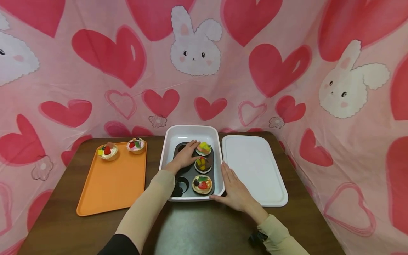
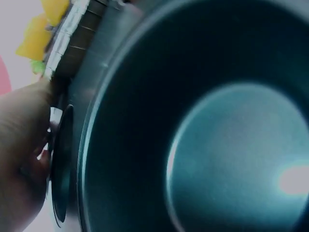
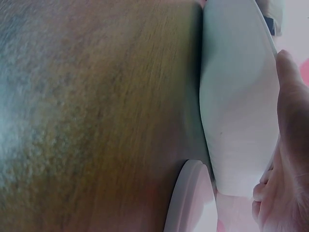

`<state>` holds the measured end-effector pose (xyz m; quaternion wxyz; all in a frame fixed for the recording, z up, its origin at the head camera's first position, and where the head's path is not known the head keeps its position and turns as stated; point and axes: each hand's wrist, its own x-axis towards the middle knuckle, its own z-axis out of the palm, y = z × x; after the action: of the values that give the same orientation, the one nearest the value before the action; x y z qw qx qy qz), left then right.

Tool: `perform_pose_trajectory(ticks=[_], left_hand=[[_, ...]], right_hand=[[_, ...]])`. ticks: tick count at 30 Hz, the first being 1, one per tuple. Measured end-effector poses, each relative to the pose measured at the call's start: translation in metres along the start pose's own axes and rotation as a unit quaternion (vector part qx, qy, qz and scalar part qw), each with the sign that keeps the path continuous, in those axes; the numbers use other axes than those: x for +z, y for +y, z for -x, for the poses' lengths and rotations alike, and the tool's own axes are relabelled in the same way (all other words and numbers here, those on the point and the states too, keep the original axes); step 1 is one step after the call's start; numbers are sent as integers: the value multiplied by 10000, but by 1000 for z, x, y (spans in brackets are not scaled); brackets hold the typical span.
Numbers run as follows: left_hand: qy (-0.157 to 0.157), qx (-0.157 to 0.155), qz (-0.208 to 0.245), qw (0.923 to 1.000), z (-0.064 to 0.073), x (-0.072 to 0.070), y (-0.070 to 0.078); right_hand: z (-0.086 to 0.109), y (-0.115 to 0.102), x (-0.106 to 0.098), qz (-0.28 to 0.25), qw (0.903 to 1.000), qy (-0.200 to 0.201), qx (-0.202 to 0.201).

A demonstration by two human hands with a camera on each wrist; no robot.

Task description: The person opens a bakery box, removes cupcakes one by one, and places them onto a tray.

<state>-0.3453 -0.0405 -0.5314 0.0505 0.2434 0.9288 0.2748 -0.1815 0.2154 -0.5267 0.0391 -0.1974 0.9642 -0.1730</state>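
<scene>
My left hand reaches over the dark muffin tin in the white box. Its thumb and fingers are around the left edge of the far fruit tart, topped in yellow, green and pink. Below it sit a brown tart with yellow pieces and a tart with a strawberry and green leaf. The left wrist view shows a bare well of the tin close up. My right hand lies with straight fingers along the box's right wall, its thumb by the front rim.
An orange tray on the left bears two fruit tarts, one at its far left corner and one at far right. The white lid lies right of the box. A heart-patterned cloth hangs behind the brown table.
</scene>
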Motion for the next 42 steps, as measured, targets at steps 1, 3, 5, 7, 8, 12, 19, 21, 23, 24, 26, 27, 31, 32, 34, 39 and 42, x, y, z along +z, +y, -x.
perform_pose_trajectory(ticks=[1,3,5,7,8,12,19,21,23,24,26,27,31,32,34,39,42], left_hand=[[8,-4,-85,10000,1,-1,3],[112,10,-202,9997,2,-1,6],[263,1,-290,9992,3,-1,8],[424,-26,-328,9986,3,0,8],[494,-49,-337,9982,3,0,8],[735,-99,-311,9968,2,1,7],[774,-103,-402,9961,1,1,6],[761,-127,-435,9961,1,1,6],[756,-164,-462,9959,1,2,6],[762,-181,-473,9958,2,2,6],[773,-206,-453,9958,1,3,7],[791,-210,-435,9957,1,3,7],[823,-250,-223,9960,2,3,8],[858,-241,-159,9959,1,3,8],[892,-245,-34,9957,0,4,8],[1115,-181,77,9936,-4,6,6],[1209,-63,130,9926,-7,7,5]], right_hand=[[0,0,0,-1,10000,-4,3],[0,0,0,17,10000,-14,5],[0,-1,0,35,10000,-17,-12],[0,-1,0,44,10000,-26,-41],[0,-1,-1,39,10000,-29,-57],[-1,-1,-1,52,10000,16,-78],[-1,-1,0,31,10000,24,-71],[0,-1,1,14,10000,17,-66],[0,-1,1,6,10000,21,-68],[0,-1,1,14,10000,18,-72],[0,-2,1,39,10000,18,-69],[0,-2,1,50,10000,16,-70],[1,-1,1,72,10000,10,-53],[1,-1,1,62,10000,9,-44],[1,-1,0,33,10000,11,-21],[1,-1,-1,-41,10000,32,-3],[1,-1,-1,-40,10000,61,-14]])
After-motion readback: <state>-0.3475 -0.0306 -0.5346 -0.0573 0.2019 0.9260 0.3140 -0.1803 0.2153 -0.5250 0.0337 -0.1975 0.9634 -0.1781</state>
